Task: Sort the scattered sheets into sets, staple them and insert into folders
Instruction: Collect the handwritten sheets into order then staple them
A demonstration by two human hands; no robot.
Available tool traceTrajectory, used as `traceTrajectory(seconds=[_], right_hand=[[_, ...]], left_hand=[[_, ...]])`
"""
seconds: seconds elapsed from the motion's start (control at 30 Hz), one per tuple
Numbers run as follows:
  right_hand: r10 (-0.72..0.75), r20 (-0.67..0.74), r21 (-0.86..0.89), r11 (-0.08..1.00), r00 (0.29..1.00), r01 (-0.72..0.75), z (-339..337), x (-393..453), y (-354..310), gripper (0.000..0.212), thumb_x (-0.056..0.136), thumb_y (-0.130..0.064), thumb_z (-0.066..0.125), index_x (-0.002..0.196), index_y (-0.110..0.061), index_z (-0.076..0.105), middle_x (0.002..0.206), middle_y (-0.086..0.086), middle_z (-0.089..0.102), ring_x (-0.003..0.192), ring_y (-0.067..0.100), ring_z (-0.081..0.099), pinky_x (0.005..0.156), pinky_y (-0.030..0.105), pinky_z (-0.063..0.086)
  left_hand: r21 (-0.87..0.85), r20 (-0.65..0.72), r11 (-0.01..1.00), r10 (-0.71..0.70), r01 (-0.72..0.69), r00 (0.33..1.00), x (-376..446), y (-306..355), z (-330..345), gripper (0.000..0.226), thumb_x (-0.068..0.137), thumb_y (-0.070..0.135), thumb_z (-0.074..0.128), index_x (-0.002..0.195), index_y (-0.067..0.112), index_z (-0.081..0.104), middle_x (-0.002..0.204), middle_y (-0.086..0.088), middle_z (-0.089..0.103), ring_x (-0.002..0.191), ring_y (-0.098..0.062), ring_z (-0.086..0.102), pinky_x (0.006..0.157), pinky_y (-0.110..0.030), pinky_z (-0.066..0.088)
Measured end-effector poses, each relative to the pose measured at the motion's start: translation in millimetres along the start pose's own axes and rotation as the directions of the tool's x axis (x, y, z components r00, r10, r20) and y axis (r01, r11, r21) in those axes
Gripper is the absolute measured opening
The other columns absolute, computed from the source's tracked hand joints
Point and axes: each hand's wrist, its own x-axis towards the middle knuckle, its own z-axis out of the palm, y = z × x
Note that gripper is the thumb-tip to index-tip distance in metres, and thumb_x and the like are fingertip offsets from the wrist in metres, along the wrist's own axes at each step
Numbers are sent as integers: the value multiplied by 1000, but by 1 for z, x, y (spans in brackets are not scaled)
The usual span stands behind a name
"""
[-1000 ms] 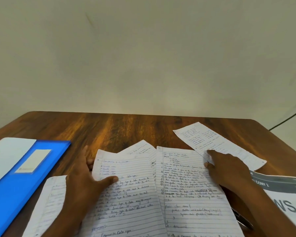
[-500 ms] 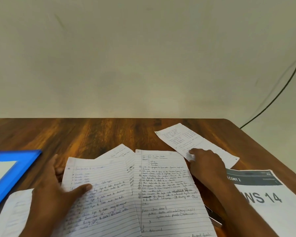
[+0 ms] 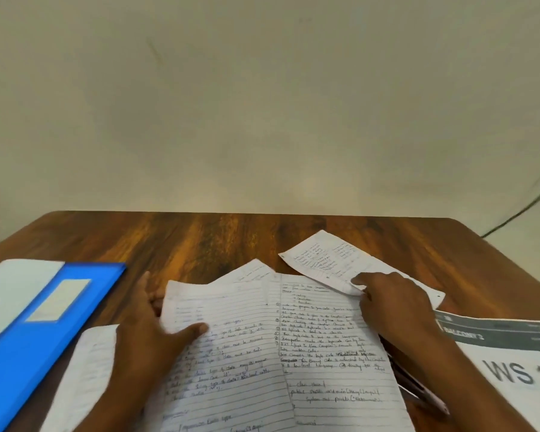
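Several handwritten lined sheets lie spread on the wooden table. My left hand grips the left edge of the left sheet, thumb on top and fingers under it. Beside it lies the middle sheet. My right hand rests with its fingertips on the near edge of a slanted far sheet. Another sheet lies under my left forearm. A blue folder sits at the left.
A white folder or paper lies beside the blue folder at the far left. A printed page with large letters lies at the right. A dark pen-like object pokes out from under my right forearm. A cable runs down the wall.
The view has swung back left, bringing the blue folder further into sight. My left hand has lifted the left sheet's edge a little. My right hand stays on the far sheet.
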Motion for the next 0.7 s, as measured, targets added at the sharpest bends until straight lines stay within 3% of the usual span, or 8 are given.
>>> traceTrajectory(seconds=[0.07, 0.13, 0.2, 0.33, 0.4, 0.47, 0.6, 0.7], right_hand=[[-62, -1, -29, 998, 998, 62, -3, -4, -12, 43, 92, -25, 59, 132, -39, 68, 121, -10, 76, 98, 12, 69, 73, 28, 53], [-120, -10, -52, 992, 993, 119, -5, -13, -30, 44, 92, -26, 60, 132, -40, 69, 112, -12, 78, 72, 4, 61, 56, 19, 38], [-164, 1, -66, 984, 987, 163, -9, -26, -51, 42, 94, -26, 63, 133, -41, 68, 108, -15, 78, 59, 1, 49, 50, 14, 23], [-261, 81, -60, 962, 962, 266, -18, -54, -87, 40, 94, -35, 62, 133, -47, 63, 116, -22, 74, 91, 1, 67, 57, 11, 35], [-320, 124, 29, 947, 939, 319, -23, -68, -100, 40, 95, -47, 64, 135, -50, 59, 126, -23, 68, 105, 1, 65, 78, 12, 48], [-365, 170, 78, 931, 916, 356, -26, -81, -114, 51, 92, -65, 59, 141, -51, 51, 139, -26, 60, 118, 2, 62, 101, 17, 48], [-441, 255, 73, 896, 860, 438, -31, -107, -128, 92, 73, -99, 18, 148, -50, 38, 151, -24, 50, 132, 9, 56, 113, 24, 44], [-542, 455, 103, 820, 706, 563, -18, -123, -129, 140, 39, -105, -16, 157, -41, 26, 156, -20, 40, 139, 14, 48, 112, 32, 44]], left_hand=[[0, -16, 1000, 0, 0, 1000, -1, -2, 1, 141, 53, 33, 103, 164, 25, 17, 144, -5, 57, 130, -26, 56, 110, -54, 48], [10, -29, 1000, 11, -11, 1000, -2, -2, 0, 140, 54, 37, 102, 163, 29, 14, 154, -3, 48, 138, -25, 50, 113, -53, 46], [26, -42, 999, 29, -28, 999, -6, -1, -4, 138, 60, 38, 100, 164, 32, 10, 165, 0, 34, 147, -23, 40, 117, -51, 42], [56, -2, 996, 76, -76, 997, -21, 13, -10, 127, 75, 41, 91, 165, 32, 2, 173, 6, 11, 157, -18, 22, 123, -30, 18], [65, 72, 993, 93, -98, 993, -29, 24, -10, 116, 79, 45, 88, 164, 31, 11, 170, 7, 20, 152, -14, 28, 119, -27, 24], [90, 168, 987, 114, -130, 979, -41, 32, -13, 95, 80, 50, 86, 155, 33, 30, 162, 11, 31, 144, -8, 36, 115, -27, 33], [165, 221, 977, 94, -133, 971, -61, 31, -27, 89, 80, 59, 81, 153, 40, 34, 165, 14, 28, 150, -12, 31, 120, -34, 31], [307, 145, 952, -24, -21, 989, -76, 20, -52, 100, 77, 71, 76, 157, 41, 24, 168, 12, 22, 154, -16, 24, 124, -44, 27]])
